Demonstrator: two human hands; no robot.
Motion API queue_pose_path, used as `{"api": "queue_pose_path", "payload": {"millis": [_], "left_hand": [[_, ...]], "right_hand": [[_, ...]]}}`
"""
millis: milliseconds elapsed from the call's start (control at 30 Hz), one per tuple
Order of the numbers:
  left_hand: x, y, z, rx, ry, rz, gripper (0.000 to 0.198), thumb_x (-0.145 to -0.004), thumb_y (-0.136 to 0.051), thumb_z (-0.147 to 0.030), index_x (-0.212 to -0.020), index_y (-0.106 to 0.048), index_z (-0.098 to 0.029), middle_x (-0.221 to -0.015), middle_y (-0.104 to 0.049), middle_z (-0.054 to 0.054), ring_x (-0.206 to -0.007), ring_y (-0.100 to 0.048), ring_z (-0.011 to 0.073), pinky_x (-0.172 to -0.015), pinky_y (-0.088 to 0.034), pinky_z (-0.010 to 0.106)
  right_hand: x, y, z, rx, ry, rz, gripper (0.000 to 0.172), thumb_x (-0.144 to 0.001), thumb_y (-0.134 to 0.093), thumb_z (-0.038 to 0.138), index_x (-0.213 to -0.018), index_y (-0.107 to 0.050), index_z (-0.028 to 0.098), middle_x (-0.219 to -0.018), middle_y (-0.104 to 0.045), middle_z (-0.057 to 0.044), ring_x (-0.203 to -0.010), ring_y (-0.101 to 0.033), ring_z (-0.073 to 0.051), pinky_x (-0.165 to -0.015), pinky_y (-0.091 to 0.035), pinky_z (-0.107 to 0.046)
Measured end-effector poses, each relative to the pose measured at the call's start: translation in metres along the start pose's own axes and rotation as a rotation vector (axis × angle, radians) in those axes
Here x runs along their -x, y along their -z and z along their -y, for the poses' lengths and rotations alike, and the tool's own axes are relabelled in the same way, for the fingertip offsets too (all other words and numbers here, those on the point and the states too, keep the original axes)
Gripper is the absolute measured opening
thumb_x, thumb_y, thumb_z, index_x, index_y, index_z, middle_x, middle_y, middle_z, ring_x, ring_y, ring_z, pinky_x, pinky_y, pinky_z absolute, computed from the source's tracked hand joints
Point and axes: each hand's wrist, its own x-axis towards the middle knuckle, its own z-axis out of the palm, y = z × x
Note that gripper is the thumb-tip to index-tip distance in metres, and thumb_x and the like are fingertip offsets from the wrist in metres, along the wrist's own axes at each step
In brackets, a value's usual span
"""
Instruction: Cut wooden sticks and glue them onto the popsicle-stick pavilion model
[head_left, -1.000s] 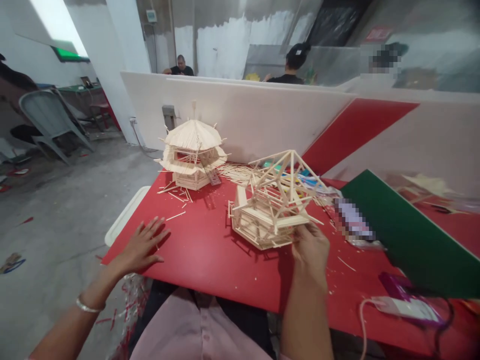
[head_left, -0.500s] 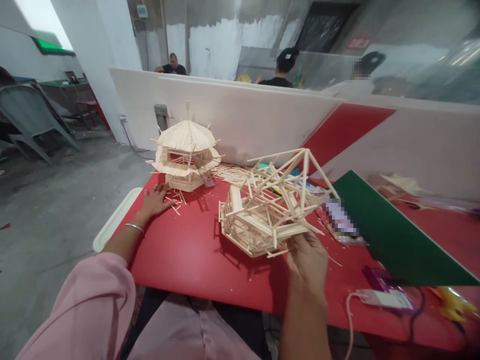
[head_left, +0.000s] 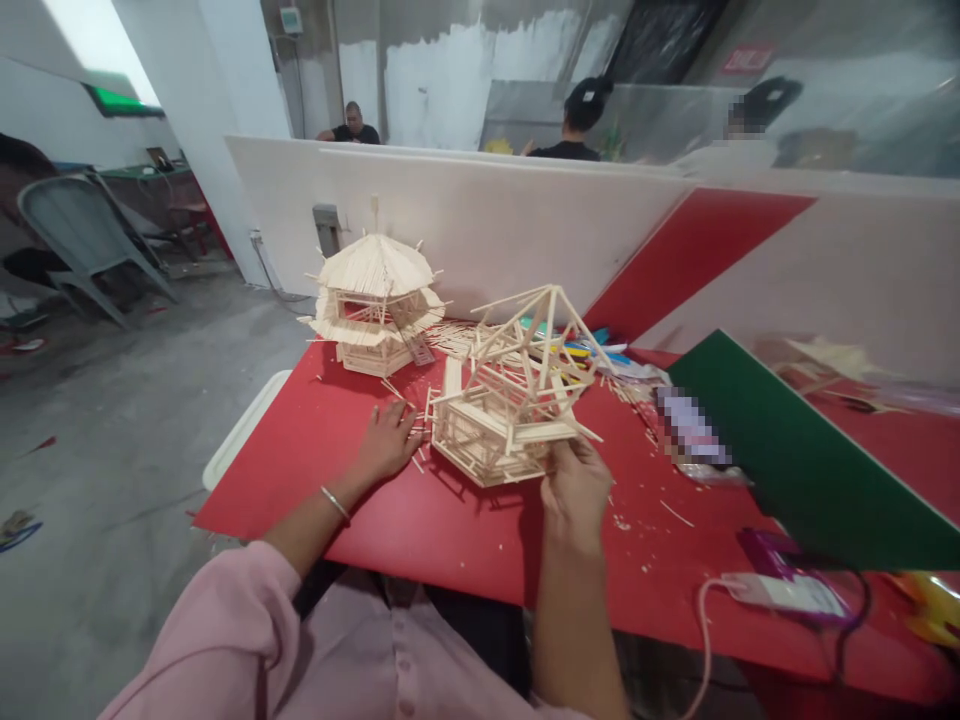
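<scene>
My right hand (head_left: 577,490) grips the lower right edge of an unfinished pavilion model (head_left: 491,440) built of thin wooden sticks, with an open, bare roof frame. Its base is at or just above the red table (head_left: 315,500); I cannot tell if it touches. Flat on the table, left of this model, lies my left hand (head_left: 388,440) with its fingers stretched out. Loose sticks (head_left: 418,455) lie by its fingertips, some between it and the model. Behind my left hand stands a second pavilion model (head_left: 379,300), its two roof tiers covered with sticks.
A pile of sticks (head_left: 461,338) lies along the white partition (head_left: 487,220). To the right are a phone-like blurred object (head_left: 691,425), a slanted green board (head_left: 810,470) and a white power strip (head_left: 787,597) with cables. Other people sit beyond the partition.
My left hand has slid right across the table, and the loose sticks now lie farther right. My right hand has moved left with the unfinished model, which is tilted less.
</scene>
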Motion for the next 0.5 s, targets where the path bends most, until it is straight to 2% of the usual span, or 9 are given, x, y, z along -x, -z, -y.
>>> {"api": "queue_pose_path", "payload": {"millis": [67,133,200,300,400,500], "left_hand": [[-0.013,0.004,-0.006,0.074,-0.004,-0.029,0.045,-0.104,-0.036,-0.043,-0.134,-0.063,-0.023,-0.147,-0.056,0.013,-0.138,-0.049,0.0285,-0.117,-0.035,0.053],[-0.026,0.010,0.000,0.114,0.005,-0.063,0.047,-0.105,-0.033,-0.042,-0.127,-0.068,-0.021,-0.142,-0.060,0.014,-0.132,-0.054,0.0268,-0.113,-0.040,0.048],[-0.039,0.015,0.012,0.078,0.022,-0.077,0.051,-0.103,-0.037,-0.048,-0.132,-0.066,-0.018,-0.149,-0.054,0.016,-0.139,-0.048,0.0301,-0.115,-0.037,0.050],[-0.052,0.015,0.027,-0.022,0.014,-0.015,0.063,-0.099,-0.044,-0.057,-0.148,-0.051,-0.018,-0.159,-0.042,0.018,-0.152,-0.030,0.0347,-0.121,-0.023,0.059],[-0.048,0.004,0.026,-0.040,0.014,0.021,0.065,-0.098,-0.045,-0.056,-0.147,-0.051,-0.014,-0.157,-0.044,0.022,-0.150,-0.033,0.0354,-0.121,-0.025,0.056],[-0.025,-0.007,0.007,0.008,0.011,0.018,0.071,-0.096,-0.051,-0.057,-0.146,-0.050,-0.008,-0.156,-0.043,0.026,-0.149,-0.035,0.0369,-0.120,-0.030,0.051]], "right_hand": [[-0.003,0.005,-0.002,0.013,0.017,-0.024,0.029,-0.047,-0.089,0.029,-0.065,-0.070,0.018,-0.063,-0.071,0.002,-0.064,-0.067,-0.015,-0.069,-0.058,-0.030],[-0.007,0.013,-0.001,0.019,0.035,-0.051,0.029,-0.046,-0.089,0.030,-0.065,-0.070,0.018,-0.064,-0.071,0.002,-0.064,-0.067,-0.015,-0.069,-0.058,-0.030],[-0.011,0.021,0.000,0.010,0.039,-0.075,0.029,-0.045,-0.088,0.029,-0.065,-0.070,0.018,-0.064,-0.071,0.003,-0.064,-0.066,-0.014,-0.069,-0.058,-0.030],[-0.018,0.030,0.004,0.016,0.019,-0.110,0.029,-0.044,-0.087,0.027,-0.065,-0.069,0.018,-0.063,-0.070,0.004,-0.062,-0.065,-0.014,-0.067,-0.056,-0.029],[-0.021,0.036,0.005,0.026,0.004,-0.108,0.029,-0.045,-0.086,0.026,-0.065,-0.068,0.017,-0.063,-0.068,0.004,-0.062,-0.065,-0.014,-0.068,-0.056,-0.030],[-0.022,0.039,0.005,0.019,-0.005,-0.095,0.027,-0.046,-0.085,0.025,-0.065,-0.067,0.017,-0.063,-0.068,0.004,-0.063,-0.065,-0.013,-0.071,-0.056,-0.030]]}}
